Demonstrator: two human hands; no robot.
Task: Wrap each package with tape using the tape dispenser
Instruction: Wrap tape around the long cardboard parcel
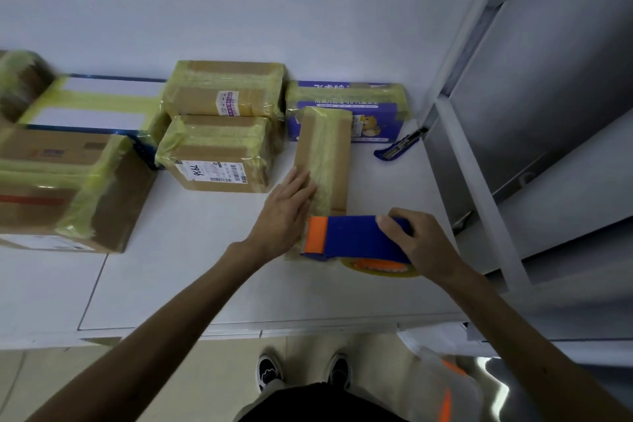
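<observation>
Right hand (416,243) grips the tape dispenser (356,236); left hand (286,212) lies flat on the box (325,154). Tape may wrinkle if the box slides.

One head-worn wide-angle camera is looking steeply down and forward, close over the white table (205,267), shoes showing at 6 o'clock.

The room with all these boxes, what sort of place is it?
Probably a parcel packing or mailroom station. Several taped cardboard packages with shipping labels sit on a white table, the right hand holds a blue and orange tape dispenser, and a utility knife lies nearby.
</observation>
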